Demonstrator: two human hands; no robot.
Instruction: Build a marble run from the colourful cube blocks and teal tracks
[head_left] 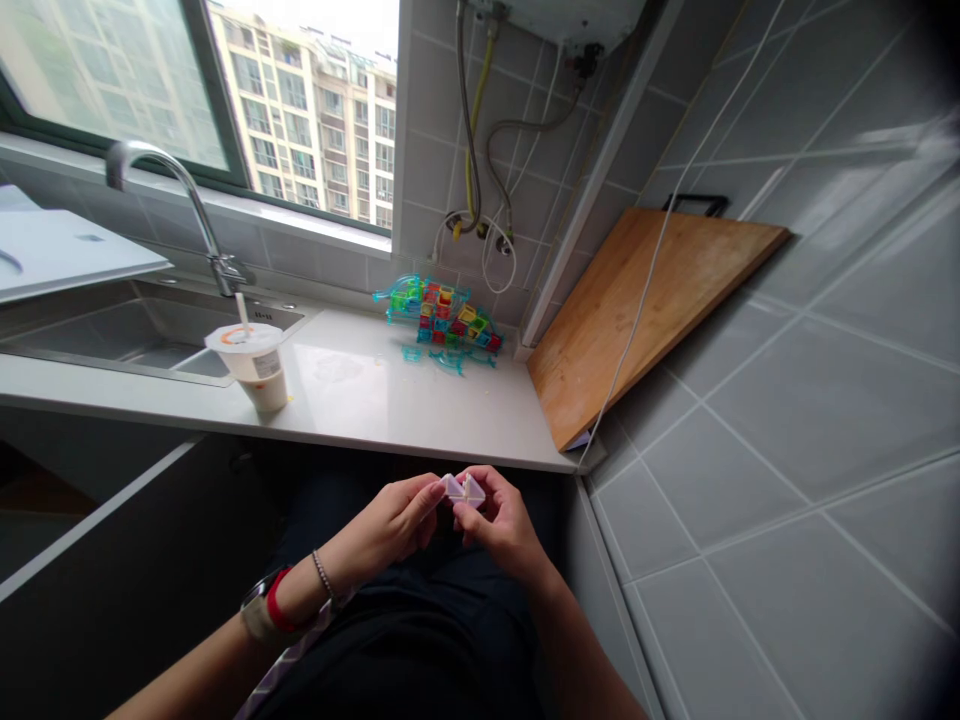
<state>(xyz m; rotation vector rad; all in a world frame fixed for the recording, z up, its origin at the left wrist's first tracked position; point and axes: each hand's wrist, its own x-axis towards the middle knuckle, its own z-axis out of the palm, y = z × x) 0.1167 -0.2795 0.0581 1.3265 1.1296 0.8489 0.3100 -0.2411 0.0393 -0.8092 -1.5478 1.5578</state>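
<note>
Both hands meet below the front edge of the white countertop (352, 395). My left hand (390, 525) and my right hand (501, 520) pinch a small white-pink plastic piece (463, 490) between their fingertips. Its exact shape is too small to make out. On the counter's far side, by the wall, stands a structure of colourful translucent building pieces (446, 320) with loose teal parts in front of it.
A lidded drink cup (253, 365) with a straw stands near the counter's front, beside the steel sink (127, 335) and tap (187, 195). A wooden cutting board (637, 300) leans on the tiled right wall. Hoses and a white cable hang above.
</note>
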